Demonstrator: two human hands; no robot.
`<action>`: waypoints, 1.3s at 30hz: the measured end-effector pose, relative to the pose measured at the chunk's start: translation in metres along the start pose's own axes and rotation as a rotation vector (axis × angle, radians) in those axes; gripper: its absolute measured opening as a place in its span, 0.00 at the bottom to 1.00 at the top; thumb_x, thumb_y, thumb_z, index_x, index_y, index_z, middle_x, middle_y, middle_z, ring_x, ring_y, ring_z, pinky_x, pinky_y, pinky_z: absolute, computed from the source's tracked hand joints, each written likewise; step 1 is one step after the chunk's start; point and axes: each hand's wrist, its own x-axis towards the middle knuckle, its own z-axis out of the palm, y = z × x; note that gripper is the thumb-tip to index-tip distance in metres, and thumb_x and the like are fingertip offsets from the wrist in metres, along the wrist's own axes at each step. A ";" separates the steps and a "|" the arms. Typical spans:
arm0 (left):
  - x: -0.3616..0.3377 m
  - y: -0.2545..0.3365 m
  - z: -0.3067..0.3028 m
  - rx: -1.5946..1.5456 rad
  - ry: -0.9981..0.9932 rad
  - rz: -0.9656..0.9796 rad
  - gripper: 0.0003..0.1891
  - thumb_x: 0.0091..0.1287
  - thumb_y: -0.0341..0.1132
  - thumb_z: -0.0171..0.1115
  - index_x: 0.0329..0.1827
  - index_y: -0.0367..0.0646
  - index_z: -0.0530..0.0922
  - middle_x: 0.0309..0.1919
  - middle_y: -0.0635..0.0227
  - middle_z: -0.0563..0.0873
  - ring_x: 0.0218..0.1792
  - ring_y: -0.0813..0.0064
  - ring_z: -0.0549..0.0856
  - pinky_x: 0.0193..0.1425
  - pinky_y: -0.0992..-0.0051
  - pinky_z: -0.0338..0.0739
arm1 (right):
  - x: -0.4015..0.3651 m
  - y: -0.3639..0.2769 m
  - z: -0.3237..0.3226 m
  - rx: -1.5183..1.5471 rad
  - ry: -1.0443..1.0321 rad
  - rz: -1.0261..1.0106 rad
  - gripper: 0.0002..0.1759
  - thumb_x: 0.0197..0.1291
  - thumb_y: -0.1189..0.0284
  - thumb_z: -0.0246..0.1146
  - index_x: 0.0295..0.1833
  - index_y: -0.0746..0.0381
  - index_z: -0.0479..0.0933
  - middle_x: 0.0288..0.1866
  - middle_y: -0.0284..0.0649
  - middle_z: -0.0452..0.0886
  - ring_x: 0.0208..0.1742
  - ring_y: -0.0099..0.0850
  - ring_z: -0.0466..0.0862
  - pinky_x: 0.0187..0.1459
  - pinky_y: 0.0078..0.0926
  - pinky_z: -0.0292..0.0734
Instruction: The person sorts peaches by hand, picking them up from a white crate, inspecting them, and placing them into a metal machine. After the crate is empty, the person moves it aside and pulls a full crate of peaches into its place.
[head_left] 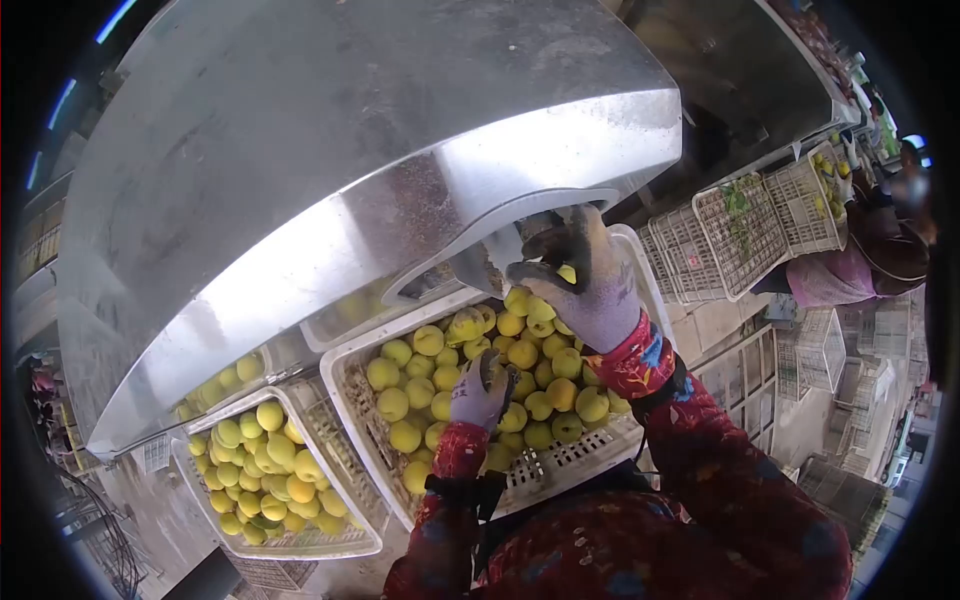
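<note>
Beneath the broad, curved housing of silver sheet metal (pixel 360 150), the opening facing you is dark and hard to make out. The housing's upper edge is cut off by the frame, and at far right a person in a pink-purple garment (pixel 830 278) is partly lost in the lens's dark border. Your own forearms, in red floral sleeves (pixel 720 440), cover part of the near edge of the white rectangular plastic crate with slotted walls (pixel 575 468). In this crate, directly before you, lie the round yellow-green fruits (pixel 405 437), several hidden under your hands.

Your left hand (pixel 482 395), in a lilac glove with dark fingertips, is low among the fruits, its fingers bent; whether it grips one cannot be told. Your right hand (pixel 590 265), in a matching glove, is at the opening over the crate's far side, fingers curved and thumb pointing left. A yellow patch shows beside its thumb, but you cannot tell whether the hand grasps it. Just left stands a second white plastic crate (pixel 310 550), also filled with yellow fruits.
</note>
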 end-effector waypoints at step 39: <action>-0.042 0.059 -0.102 -1.361 -0.132 0.122 0.38 0.67 0.60 0.62 0.72 0.44 0.65 0.66 0.62 0.75 0.64 0.63 0.77 0.66 0.60 0.77 | 0.013 0.016 0.073 -0.479 0.206 -0.201 0.33 0.54 0.72 0.71 0.62 0.71 0.65 0.50 0.58 0.77 0.45 0.58 0.82 0.43 0.43 0.80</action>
